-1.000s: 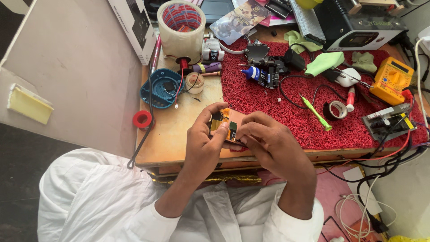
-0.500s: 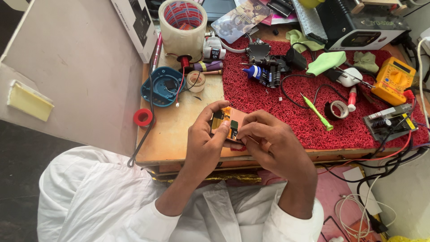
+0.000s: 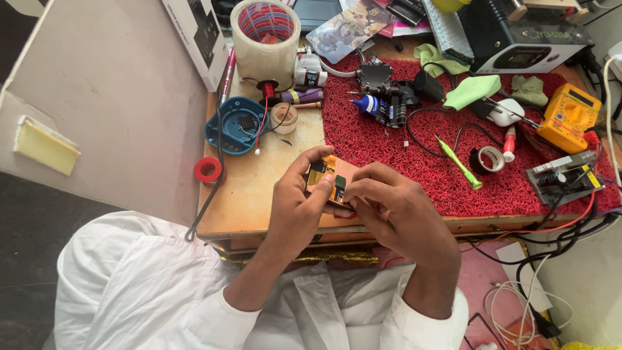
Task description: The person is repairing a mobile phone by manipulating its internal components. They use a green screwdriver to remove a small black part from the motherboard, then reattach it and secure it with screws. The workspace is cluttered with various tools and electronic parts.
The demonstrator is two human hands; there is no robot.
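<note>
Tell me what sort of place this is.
Most likely a small electronics repair bench. A yellow multimeter and a bare circuit board lie on the red mat, and both hands, left hand and right hand, hold a small opened device.

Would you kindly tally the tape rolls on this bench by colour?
Clear, large: 1, the big tape roll
Red: 1, the small red roll
Beige: 1, the small beige roll
Dark-rimmed: 1, the dark roll on the red mat
Total: 4

Bright, even light, soft shadows, sharp focus (edges bend slightly, wide lens).
</note>
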